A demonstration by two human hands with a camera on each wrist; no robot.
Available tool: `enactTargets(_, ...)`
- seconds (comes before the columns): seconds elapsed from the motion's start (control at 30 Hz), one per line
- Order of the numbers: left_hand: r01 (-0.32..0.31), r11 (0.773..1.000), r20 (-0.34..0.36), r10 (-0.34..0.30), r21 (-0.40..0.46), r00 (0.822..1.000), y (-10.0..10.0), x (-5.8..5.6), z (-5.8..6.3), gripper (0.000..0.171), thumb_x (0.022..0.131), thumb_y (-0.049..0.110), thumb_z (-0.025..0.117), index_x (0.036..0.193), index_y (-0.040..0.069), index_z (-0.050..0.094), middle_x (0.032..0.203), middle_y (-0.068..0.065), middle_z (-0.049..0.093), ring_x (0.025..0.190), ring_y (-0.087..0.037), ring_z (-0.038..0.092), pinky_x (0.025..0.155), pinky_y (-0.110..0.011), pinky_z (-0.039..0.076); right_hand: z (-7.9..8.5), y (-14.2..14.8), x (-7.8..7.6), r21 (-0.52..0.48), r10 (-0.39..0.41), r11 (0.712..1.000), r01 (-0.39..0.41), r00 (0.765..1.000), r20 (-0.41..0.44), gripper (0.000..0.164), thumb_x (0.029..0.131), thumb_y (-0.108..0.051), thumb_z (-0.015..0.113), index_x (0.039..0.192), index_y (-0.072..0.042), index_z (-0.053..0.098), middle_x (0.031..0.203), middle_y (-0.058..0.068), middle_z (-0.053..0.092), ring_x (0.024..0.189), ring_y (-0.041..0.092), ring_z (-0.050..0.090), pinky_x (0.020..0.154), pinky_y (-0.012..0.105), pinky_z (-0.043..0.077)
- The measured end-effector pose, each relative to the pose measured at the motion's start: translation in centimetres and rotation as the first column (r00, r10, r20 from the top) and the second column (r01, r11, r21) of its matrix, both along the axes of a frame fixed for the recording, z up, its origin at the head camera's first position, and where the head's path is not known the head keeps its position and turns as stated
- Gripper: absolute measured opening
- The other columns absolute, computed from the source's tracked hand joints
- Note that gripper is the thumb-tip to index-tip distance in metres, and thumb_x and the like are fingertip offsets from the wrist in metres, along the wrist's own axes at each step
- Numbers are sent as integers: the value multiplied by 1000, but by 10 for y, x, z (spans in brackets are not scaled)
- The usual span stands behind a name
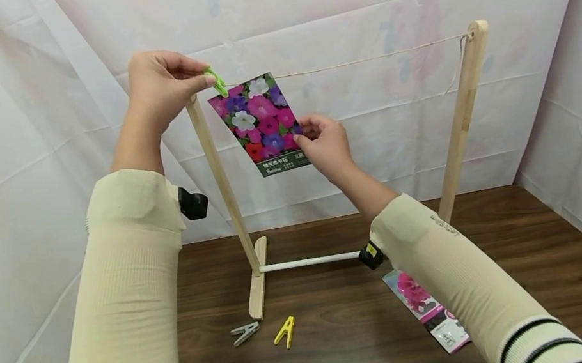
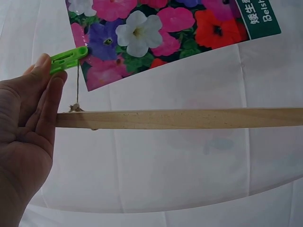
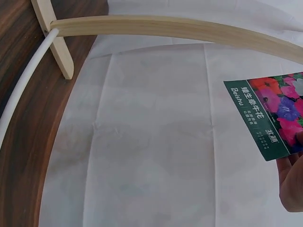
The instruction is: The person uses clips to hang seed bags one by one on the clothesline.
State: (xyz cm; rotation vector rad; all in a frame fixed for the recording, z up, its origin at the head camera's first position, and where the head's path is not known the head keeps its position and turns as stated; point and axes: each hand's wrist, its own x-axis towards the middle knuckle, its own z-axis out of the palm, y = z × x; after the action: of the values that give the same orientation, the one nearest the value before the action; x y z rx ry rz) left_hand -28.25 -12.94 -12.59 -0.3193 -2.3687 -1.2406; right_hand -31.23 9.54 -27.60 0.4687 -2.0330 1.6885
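Observation:
A flower seed packet (image 1: 263,115) with pink, white and purple blooms is up at the string (image 1: 363,59), near the left post. My left hand (image 1: 161,91) pinches a green clothespin (image 1: 217,83) between thumb and fingers, and its tip lies at the packet's upper left corner. In the left wrist view the green clothespin (image 2: 68,58) meets the packet's edge right beside the string. Lower down, my right hand (image 1: 326,143) holds the packet by its right edge, thumb in front and fingers behind. The packet hangs tilted.
The string runs between two wooden posts (image 1: 464,118), joined low by a white rod (image 1: 311,261). On the dark wooden table (image 1: 333,355) lie a grey clothespin (image 1: 245,333), a yellow clothespin (image 1: 285,332) and another flower packet (image 1: 428,313), partly hidden by my right sleeve.

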Motion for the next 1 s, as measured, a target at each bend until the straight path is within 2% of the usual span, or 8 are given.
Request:
enactTargets(0.23,17,1000,3,-17,22,1000,1,0,1,19,81,13,81,97,5,78,74,11,70,75,-5,67,73,-17,51,6,-7,0,-25,12,1000,-12,1000,-10,18,87,1,69,104,7,68,94,17,69,86,23,65,79,27,52)
enactTargets(0.57,23,999,17,-23,41,1000,2,-1,3,18,80,14,82,96,7,79,73,12,70,74,-4,68,75,-18,51,10,-15,3,-27,16,1000,-15,999,44,20,89,-1,69,108,5,67,99,15,68,91,22,63,81,27,52)
enactTargets(0.87,9,1000,31,-9,0,999,2,1,6,34,81,17,81,111,3,74,74,14,70,75,0,67,75,-16,51,10,-18,2,-18,20,1000,-19,999,47,19,89,-2,69,107,4,67,98,14,69,89,21,64,80,27,52)
enactTargets(1.0,-2,999,50,5,-51,999,3,2,7,40,84,22,78,118,3,71,83,12,71,81,-1,66,76,-16,51,10,-19,2,11,36,999,-36,998,58,19,90,-3,69,108,3,66,98,13,69,89,21,63,80,28,52)
